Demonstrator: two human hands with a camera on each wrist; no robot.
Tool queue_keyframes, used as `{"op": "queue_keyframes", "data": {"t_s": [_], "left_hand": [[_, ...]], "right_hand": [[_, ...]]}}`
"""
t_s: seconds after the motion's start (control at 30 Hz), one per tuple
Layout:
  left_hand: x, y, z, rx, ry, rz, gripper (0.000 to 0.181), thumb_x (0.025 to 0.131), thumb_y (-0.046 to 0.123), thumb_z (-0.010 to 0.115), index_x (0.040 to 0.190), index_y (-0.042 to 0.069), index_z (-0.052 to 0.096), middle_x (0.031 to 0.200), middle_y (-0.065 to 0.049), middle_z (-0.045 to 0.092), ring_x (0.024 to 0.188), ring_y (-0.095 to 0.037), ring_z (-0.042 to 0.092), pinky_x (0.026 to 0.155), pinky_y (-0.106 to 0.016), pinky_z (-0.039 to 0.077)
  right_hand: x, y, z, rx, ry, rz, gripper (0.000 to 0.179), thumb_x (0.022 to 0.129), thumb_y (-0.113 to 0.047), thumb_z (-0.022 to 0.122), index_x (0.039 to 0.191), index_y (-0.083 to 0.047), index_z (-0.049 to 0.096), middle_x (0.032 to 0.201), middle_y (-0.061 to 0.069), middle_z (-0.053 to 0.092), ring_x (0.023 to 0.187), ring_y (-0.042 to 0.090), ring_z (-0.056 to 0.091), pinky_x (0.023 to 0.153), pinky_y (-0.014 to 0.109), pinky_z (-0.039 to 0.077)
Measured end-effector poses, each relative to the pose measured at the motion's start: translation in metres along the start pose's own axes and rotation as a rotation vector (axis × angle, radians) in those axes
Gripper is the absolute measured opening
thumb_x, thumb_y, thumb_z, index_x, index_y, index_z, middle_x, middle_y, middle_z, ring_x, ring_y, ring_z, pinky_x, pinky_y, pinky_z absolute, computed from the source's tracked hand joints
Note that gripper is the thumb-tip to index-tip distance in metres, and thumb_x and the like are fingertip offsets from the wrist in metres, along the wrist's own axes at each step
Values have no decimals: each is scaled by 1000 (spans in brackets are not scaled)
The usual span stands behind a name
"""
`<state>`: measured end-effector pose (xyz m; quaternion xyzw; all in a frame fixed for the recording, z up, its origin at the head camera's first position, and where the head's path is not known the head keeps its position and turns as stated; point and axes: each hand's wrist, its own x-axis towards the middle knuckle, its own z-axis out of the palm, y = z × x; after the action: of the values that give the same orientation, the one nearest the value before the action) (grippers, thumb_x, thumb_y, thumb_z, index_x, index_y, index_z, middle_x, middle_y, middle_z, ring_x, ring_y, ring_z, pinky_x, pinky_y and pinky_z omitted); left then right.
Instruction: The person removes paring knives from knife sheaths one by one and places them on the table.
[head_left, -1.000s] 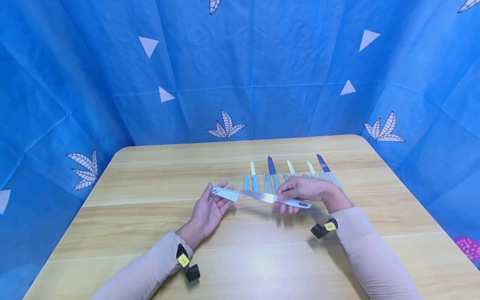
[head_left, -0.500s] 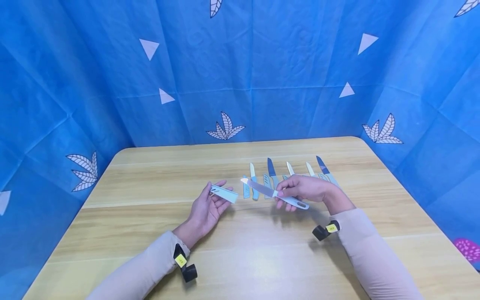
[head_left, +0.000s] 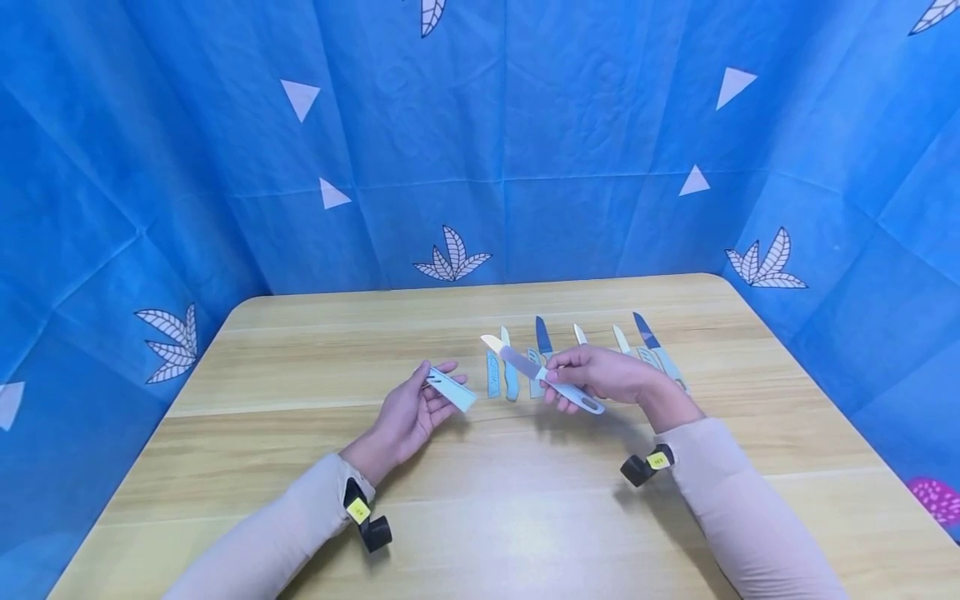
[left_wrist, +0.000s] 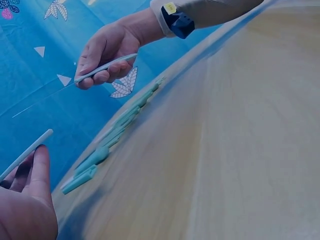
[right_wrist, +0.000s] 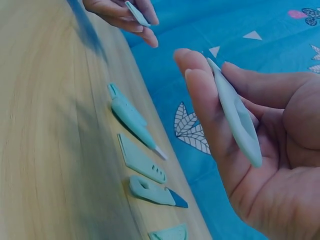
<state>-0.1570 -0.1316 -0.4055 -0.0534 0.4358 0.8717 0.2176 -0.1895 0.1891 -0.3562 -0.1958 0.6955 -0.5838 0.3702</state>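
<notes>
My left hand [head_left: 397, 425] holds a pale blue-green knife sheath [head_left: 450, 389] between thumb and fingers, raised over the table with its slotted end near the thumb. To its right, my right hand [head_left: 600, 373] pinches a paring knife [head_left: 581, 397] by the blade end of its handle. The bare blade angles up and left, apart from the sheath. In the right wrist view the knife's pale handle [right_wrist: 237, 117] lies between thumb and fingertips, its hanging hole showing. The left wrist view shows the sheath [left_wrist: 25, 156] edge-on at the fingers.
Behind the hands, several knives and sheaths lie in a row on the wooden table [head_left: 300, 467]. A sheath [head_left: 492, 377] and a knife [head_left: 512, 383] form the left end; a dark-bladed knife [head_left: 663, 362] is at the right. A blue patterned curtain [head_left: 562, 233] hangs behind.
The right hand has tilted the knife so its blade tip swings upward, away from the sheath's level. The left hand has turned the sheath a little more steeply, its right end dipping.
</notes>
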Motion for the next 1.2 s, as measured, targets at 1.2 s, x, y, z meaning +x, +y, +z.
{"op": "queue_keyframes", "data": {"t_s": [1.2], "left_hand": [[34, 31, -5, 284, 12, 4, 51, 106, 38, 38, 130, -6, 50, 126, -24, 57, 87, -19, 67, 87, -35, 58]], "right_hand": [[40, -19, 27, -36, 180, 21, 25, 105, -15, 45, 119, 6, 49, 108, 29, 65, 94, 39, 66, 81, 47, 57]]}}
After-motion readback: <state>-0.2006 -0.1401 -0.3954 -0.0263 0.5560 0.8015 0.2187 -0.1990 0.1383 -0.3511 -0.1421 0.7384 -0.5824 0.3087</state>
